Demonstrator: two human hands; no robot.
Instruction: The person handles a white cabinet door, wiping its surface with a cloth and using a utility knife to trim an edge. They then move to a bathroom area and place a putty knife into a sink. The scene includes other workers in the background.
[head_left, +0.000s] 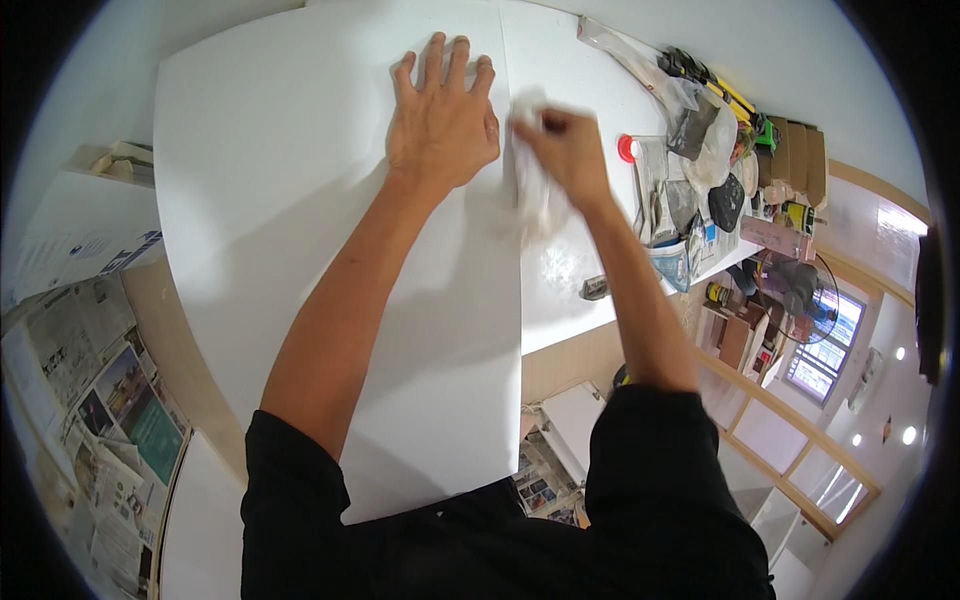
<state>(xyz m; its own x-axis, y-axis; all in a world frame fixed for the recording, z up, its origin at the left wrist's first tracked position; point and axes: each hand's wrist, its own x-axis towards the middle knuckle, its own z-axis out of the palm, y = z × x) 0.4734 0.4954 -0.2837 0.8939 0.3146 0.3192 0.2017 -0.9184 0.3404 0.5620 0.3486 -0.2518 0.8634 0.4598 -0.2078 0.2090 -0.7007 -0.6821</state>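
Observation:
A large white board [290, 170] lies flat before me, its straight right edge running away from my body. My left hand [440, 125] is pressed flat on it near the far end, fingers spread, holding nothing. Just beyond that edge, my right hand [572, 160] is closed on a crumpled white cloth [540, 205]. Motion smears both the cloth and the fingers. The cloth is against or just over the board's edge and the white tabletop [560, 290]; exact contact cannot be made out.
A small dark block [595, 288] sits right of the cloth. Farther right are a red round lid [626, 148], newspaper [655, 190], plastic bags [715, 140], a dark lump [726, 203] and a cardboard box [800, 165]. A fan [798, 290] stands beyond; newspapers [110, 400] lie lower left.

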